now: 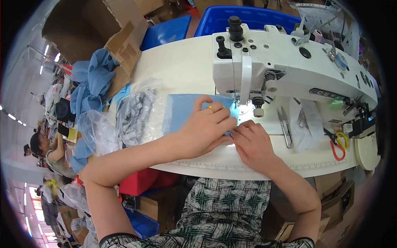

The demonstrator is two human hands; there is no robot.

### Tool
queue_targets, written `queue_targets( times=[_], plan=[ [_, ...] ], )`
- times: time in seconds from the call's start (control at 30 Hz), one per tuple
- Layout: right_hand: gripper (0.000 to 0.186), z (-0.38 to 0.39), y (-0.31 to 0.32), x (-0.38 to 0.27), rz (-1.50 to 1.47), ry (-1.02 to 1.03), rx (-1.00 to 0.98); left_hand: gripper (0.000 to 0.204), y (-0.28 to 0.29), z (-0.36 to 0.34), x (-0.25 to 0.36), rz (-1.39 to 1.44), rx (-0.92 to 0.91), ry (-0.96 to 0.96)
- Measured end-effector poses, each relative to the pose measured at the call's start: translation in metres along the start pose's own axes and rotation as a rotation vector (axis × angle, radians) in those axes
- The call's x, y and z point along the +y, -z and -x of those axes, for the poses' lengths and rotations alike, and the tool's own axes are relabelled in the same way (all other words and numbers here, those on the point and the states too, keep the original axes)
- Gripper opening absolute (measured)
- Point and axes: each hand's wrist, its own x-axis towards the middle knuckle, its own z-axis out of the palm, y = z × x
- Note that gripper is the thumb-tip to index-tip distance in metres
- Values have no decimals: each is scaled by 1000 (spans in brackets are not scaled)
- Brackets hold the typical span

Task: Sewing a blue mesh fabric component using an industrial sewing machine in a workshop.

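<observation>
A piece of light blue mesh-like fabric (pixel 178 108) lies flat on the white sewing table, its right end by the lit needle area of a white sewing machine (pixel 289 62). My left hand (pixel 209 126), with a gold ring, rests on the fabric with bent fingers, its thumb and fingertips gripping near the front right edge. Close beside it, my right hand (pixel 254 144) has its fingers drawn together at that same corner, just in front of the needle. The fabric between the fingertips is mostly hidden by the hands.
Right of my hands lie metal tweezers (pixel 285 127), a white sheet with small metal parts (pixel 305 124) and red-and-yellow-handled scissors (pixel 339 144). To the left are a clear bag of dark pieces (pixel 135 115), heaped blue fabric (pixel 92 82) and a cardboard box (pixel 124 45). A blue bin (pixel 248 14) stands behind.
</observation>
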Motion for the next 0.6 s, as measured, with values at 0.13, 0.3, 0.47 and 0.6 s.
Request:
queue_targets(
  times=[0.13, 0.3, 0.47, 0.6],
  plan=[
    [28, 0, 2, -1, -12, -6, -31, 18, 5, 0, -5, -105, -62, -25],
    [25, 2, -1, -3, 30, 19, 21, 13, -6, 4, -6, -105, -78, -135],
    [21, 1, 2, -8, 23, -122, 87, 15, -10, 0, 1, 244, -39, -58],
    [20, 3, 2, -10, 49, -118, 64, 21, -11, 4, 1, 389, -79, 7]
  ],
)
